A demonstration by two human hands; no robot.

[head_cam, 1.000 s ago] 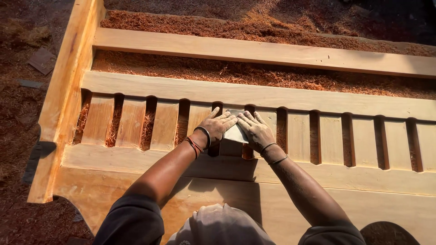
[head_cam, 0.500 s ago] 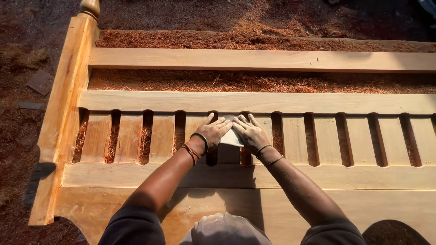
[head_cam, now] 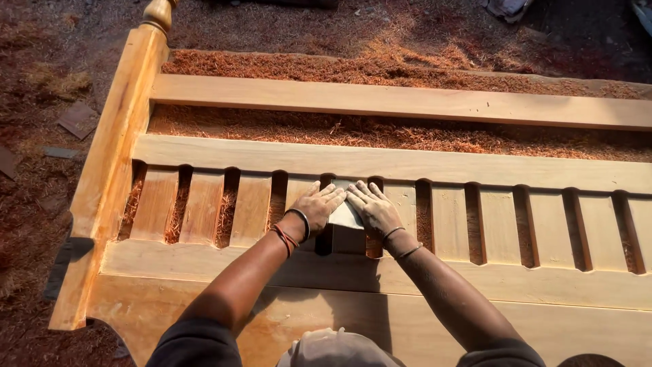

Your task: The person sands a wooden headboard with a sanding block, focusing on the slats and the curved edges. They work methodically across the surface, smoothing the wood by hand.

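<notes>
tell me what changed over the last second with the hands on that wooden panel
Little changed. The view tilted up, so the turned knob on the pale wooden frame's post now shows. Both the left hand and right hand stay pressed on the small grey sheet over the same slat of the slatted panel; any rubbing shift is too slight to tell.

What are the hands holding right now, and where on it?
Both the left hand and right hand press flat on a pale folded sheet, probably sandpaper, one on each side edge, against a slat of the wooden frame.
</notes>
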